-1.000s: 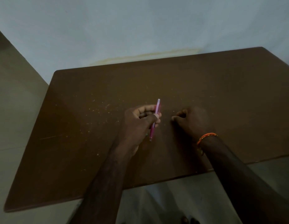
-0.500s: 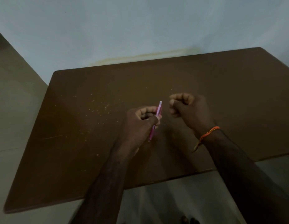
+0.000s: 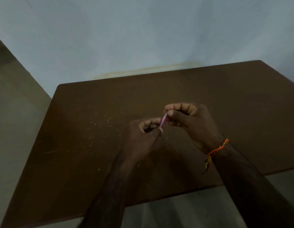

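Note:
A thin pink pen (image 3: pixel 163 121) is held upright and slightly tilted above the middle of the brown table (image 3: pixel 77 145). My left hand (image 3: pixel 145 135) grips its lower part with curled fingers and thumb; most of the barrel is hidden inside that hand. My right hand (image 3: pixel 190 119), with an orange thread band at the wrist, pinches the pen's top end between thumb and forefinger. Whether the right hand also holds a small part is hidden by its fingers.
Small pale specks are scattered on the table to the left of my hands (image 3: pixel 100 124). A pale wall (image 3: pixel 143 38) stands just behind the table's far edge. The floor (image 3: pixel 16 120) shows at the left and under the near edge.
My right hand lifted off the table, moved left and closed on the pen's top end. My left hand kept hold of the pen and stayed nearly still.

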A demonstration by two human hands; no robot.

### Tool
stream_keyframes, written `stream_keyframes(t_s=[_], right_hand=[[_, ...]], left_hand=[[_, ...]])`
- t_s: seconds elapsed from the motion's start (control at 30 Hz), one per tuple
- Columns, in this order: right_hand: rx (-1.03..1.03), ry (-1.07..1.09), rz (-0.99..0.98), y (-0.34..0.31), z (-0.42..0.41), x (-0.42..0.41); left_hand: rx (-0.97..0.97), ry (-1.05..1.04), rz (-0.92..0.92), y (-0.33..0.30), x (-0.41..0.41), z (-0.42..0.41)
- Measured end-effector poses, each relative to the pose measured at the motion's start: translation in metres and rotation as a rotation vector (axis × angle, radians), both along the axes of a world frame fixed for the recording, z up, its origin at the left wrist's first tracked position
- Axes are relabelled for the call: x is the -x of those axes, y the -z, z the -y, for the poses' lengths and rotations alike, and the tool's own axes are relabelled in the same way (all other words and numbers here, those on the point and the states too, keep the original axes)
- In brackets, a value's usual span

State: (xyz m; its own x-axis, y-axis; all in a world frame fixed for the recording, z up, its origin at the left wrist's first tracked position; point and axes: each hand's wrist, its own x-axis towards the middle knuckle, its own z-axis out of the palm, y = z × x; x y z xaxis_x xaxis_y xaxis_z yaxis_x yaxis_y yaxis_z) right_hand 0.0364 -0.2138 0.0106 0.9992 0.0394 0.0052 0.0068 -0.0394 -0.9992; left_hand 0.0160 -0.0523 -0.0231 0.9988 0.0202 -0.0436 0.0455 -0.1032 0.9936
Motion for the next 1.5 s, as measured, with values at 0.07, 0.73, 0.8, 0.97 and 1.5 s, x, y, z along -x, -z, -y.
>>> stream_keyframes(t_s=[0.07,0.73,0.8,0.97,1.5], right_hand=[[-0.034,-0.024,-0.002,0.001,0.001,-0.001],[-0.482,-0.107,-0.352,0.008,0.004,0.0],[-0.42,-0.06,-0.295,0.008,0.002,0.0],[-0.021,0.011,-0.063,0.006,0.003,0.001],[0.062,-0.067,-0.134,0.01,0.009,-0.002]], left_hand=[[0.01,-0.006,0.011,0.001,0.0,-0.001],[-0.188,-0.043,0.14,0.012,-0.003,-0.004],[-0.216,-0.033,0.158,0.01,-0.003,-0.003],[-0.262,-0.032,0.145,0.01,-0.001,-0.003],[-0.404,-0.058,0.215,0.01,0.0,-0.005]])
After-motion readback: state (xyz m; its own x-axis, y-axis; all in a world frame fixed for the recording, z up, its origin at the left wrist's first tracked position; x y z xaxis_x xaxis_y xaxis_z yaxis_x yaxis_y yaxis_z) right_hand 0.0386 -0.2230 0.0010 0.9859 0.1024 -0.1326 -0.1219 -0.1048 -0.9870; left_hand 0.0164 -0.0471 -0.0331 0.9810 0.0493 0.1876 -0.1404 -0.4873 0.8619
